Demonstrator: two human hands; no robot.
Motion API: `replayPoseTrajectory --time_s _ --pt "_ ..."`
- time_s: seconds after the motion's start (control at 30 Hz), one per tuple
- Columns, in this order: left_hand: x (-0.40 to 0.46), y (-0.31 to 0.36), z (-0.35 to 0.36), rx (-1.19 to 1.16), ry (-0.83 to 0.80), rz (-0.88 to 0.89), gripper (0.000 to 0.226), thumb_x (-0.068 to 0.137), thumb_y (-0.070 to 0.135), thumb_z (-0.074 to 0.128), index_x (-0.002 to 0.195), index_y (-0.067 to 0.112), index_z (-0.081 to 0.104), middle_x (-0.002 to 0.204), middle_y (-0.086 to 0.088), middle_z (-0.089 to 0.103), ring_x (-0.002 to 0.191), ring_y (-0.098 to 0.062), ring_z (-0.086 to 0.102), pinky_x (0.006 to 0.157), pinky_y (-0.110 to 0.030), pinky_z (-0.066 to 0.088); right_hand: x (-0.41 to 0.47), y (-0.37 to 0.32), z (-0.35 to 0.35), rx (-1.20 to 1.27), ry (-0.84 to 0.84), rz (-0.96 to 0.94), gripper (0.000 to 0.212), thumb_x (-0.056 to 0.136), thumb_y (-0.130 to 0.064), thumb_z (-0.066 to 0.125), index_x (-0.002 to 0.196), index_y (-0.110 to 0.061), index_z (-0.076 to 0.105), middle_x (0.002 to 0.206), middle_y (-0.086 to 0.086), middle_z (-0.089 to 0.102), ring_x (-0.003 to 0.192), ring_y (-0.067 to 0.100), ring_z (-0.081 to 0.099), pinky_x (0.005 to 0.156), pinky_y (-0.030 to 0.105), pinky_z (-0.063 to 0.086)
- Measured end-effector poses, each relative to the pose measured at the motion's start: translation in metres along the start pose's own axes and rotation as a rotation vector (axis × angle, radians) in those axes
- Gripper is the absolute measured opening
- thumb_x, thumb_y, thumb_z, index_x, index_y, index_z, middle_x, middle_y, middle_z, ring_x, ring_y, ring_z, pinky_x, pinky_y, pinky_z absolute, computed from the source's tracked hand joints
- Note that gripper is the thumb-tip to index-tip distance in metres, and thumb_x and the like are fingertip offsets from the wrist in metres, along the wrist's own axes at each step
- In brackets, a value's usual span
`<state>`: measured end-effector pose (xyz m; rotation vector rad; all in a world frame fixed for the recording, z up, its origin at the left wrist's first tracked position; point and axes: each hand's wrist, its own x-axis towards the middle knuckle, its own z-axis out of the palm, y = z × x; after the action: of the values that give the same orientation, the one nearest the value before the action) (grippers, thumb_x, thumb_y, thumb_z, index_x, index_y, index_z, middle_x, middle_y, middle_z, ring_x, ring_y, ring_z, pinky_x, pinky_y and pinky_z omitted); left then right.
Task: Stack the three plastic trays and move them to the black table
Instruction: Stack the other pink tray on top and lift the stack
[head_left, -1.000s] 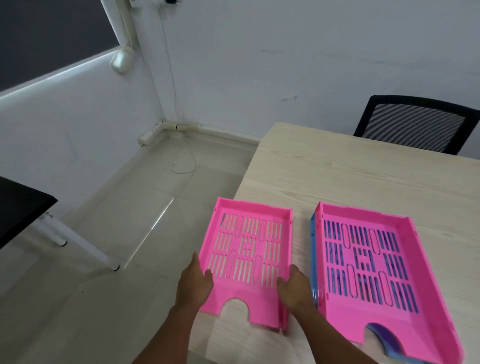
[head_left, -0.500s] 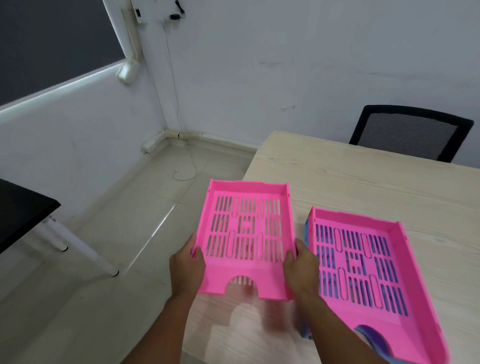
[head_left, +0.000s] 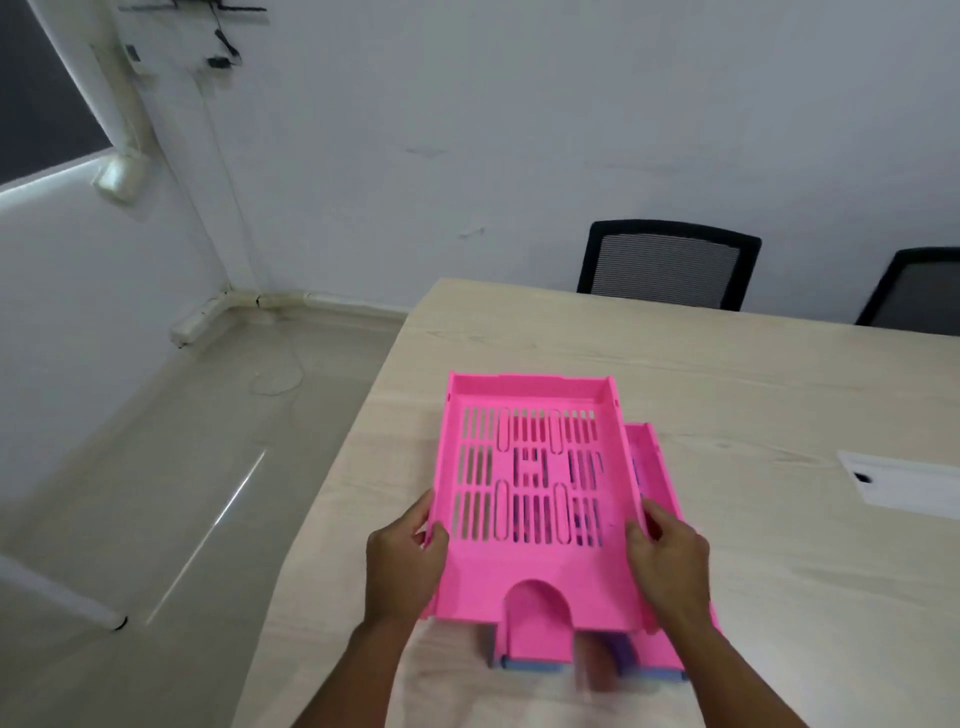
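Observation:
I hold a pink slotted tray (head_left: 530, 467) in the air by its two long sides: my left hand (head_left: 402, 566) grips the left rim, my right hand (head_left: 670, 566) the right rim. It hovers over a second pink tray (head_left: 649, 467), which lies on the light wooden table (head_left: 753, 389) and shows only along the right side and at the front. A blue tray (head_left: 532, 665) sits under that second one, and only its front edge peeks out. The black table is out of view.
Two black mesh chairs (head_left: 670, 267) (head_left: 919, 291) stand at the table's far side. A white cable hatch (head_left: 904, 483) is set into the tabletop at right. To the left is pale floor, with a white table leg (head_left: 62, 597) at lower left.
Both hands lifted the pink tray off the table and carried it right, from beside the pink-and-blue pair to above it. The camera view also shifted to the right.

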<state>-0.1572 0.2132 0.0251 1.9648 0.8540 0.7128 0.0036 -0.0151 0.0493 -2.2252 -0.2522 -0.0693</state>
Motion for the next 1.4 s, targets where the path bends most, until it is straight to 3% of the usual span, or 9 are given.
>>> replayPoseTrajectory --time_s 0.2,0.37,0.47,0.57,0.7,0.97,1.07,1.2,1.4 --pt "-0.022 0.021 0.041 -0.007 -0.076 0.078 0.048 0.08 -0.006 0.07 0.125 0.008 0.064 0.104 0.007 0.072 0.058 0.02 0.06 0.069 -0.004 0.053 0.007 0.04 -0.042 0.035 -0.057 0.084 0.024 0.086 -0.01 0.062 0.101 -0.019 0.079 0.071 -0.011 0.074 0.066 0.008 0.068 0.054 0.019 0.048" --pt "-0.023 0.026 0.051 -0.051 -0.06 0.047 0.045 0.081 -0.006 0.069 0.124 0.008 0.066 0.105 0.029 0.063 0.078 0.026 0.06 0.078 -0.017 0.058 0.007 0.051 -0.044 0.088 -0.071 0.144 0.023 0.086 -0.013 0.062 0.095 -0.027 0.079 0.067 -0.019 0.072 0.063 0.002 0.067 0.052 0.02 0.048" --pt "-0.017 0.03 0.052 -0.075 -0.111 -0.075 0.047 0.085 0.006 0.069 0.13 0.016 0.062 0.108 0.019 0.067 0.089 0.017 0.062 0.078 -0.013 0.057 0.009 0.056 -0.043 0.114 -0.084 0.152 0.025 0.086 -0.013 0.062 0.094 -0.029 0.078 0.071 -0.03 0.071 0.067 -0.007 0.066 0.051 0.018 0.046" --pt "-0.009 0.037 0.053 -0.104 -0.25 -0.193 0.043 0.091 0.021 0.064 0.132 0.03 0.059 0.096 0.016 0.071 0.08 -0.003 0.067 0.068 -0.027 0.06 0.014 0.061 -0.043 0.119 -0.104 0.148 0.026 0.085 -0.012 0.062 0.098 -0.027 0.078 0.07 -0.022 0.073 0.066 -0.002 0.068 0.053 0.02 0.048" --pt "-0.003 0.039 0.059 -0.079 -0.276 -0.19 0.034 0.093 0.016 0.058 0.119 0.035 0.068 0.077 -0.016 0.073 0.064 -0.032 0.067 0.061 -0.045 0.059 0.024 0.066 -0.046 0.112 -0.132 0.143 0.028 0.083 -0.012 0.063 0.101 -0.026 0.079 0.071 -0.02 0.074 0.067 0.0 0.069 0.057 0.021 0.051" --pt "-0.014 0.037 0.065 -0.019 -0.178 -0.155 0.033 0.088 0.01 0.06 0.114 0.029 0.072 0.062 -0.003 0.069 0.048 -0.004 0.058 0.043 -0.021 0.049 0.032 0.075 -0.047 0.133 -0.178 0.164 0.028 0.083 -0.008 0.063 0.1 -0.024 0.079 0.074 -0.019 0.074 0.068 -0.005 0.069 0.057 0.017 0.051" --pt "-0.015 0.039 0.064 -0.018 -0.179 -0.131 0.032 0.088 0.008 0.06 0.109 0.028 0.073 0.058 0.009 0.068 0.05 -0.003 0.062 0.039 -0.016 0.048 0.031 0.076 -0.047 0.149 -0.16 0.169 0.028 0.083 -0.008 0.063 0.098 -0.025 0.079 0.071 -0.022 0.073 0.067 -0.004 0.069 0.058 0.019 0.052" --pt "-0.014 0.039 0.063 0.006 -0.172 -0.122 0.032 0.086 0.007 0.062 0.11 0.025 0.074 0.064 0.009 0.069 0.062 -0.011 0.066 0.05 -0.032 0.059 0.035 0.074 -0.051 0.171 -0.157 0.151 0.029 0.083 -0.008 0.064 0.098 -0.027 0.079 0.072 -0.03 0.072 0.073 -0.01 0.068 0.059 0.016 0.05" --pt "-0.014 0.042 0.066 -0.001 -0.159 -0.111 0.03 0.086 0.009 0.065 0.113 0.021 0.073 0.065 0.011 0.068 0.062 -0.005 0.065 0.045 -0.015 0.053 0.036 0.077 -0.051 0.169 -0.16 0.132 0.025 0.086 -0.009 0.064 0.1 -0.024 0.078 0.075 -0.024 0.074 0.073 -0.01 0.068 0.058 0.014 0.049"
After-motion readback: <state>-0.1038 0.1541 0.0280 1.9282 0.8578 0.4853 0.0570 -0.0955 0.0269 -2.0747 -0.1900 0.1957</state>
